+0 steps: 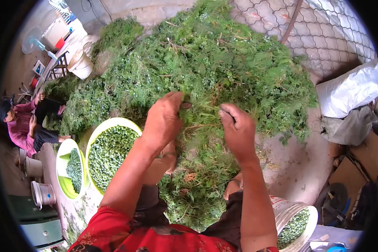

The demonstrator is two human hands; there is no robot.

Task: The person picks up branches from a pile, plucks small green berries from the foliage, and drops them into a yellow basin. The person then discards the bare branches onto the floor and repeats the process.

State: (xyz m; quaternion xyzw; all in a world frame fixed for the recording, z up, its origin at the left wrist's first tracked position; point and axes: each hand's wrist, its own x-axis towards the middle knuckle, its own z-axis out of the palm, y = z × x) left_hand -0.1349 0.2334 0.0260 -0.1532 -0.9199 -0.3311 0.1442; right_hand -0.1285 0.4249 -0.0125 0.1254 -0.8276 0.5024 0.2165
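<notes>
Both hands are raised in the middle of the view, over a large heap of green feathery branches [189, 63]. My left hand [166, 119] has its fingers curled around part of a green sprig [203, 113]. On the right, my right hand [238, 130] pinches the other side of that sprig between thumb and forefinger. The sprig stretches across the gap between the hands. More cut greenery [193, 193] lies below, between the legs. A yellow-green tub [114, 122] full of small green berries stands left of my left forearm.
A second yellow-green tub [64, 176] holds fewer berries. A white bucket with berries [308, 227] stands at lower right. Another person [23, 126] sits at far left, near a white bucket [80, 65]. White sacks [350, 90] lie at right, beside wire mesh [323, 42].
</notes>
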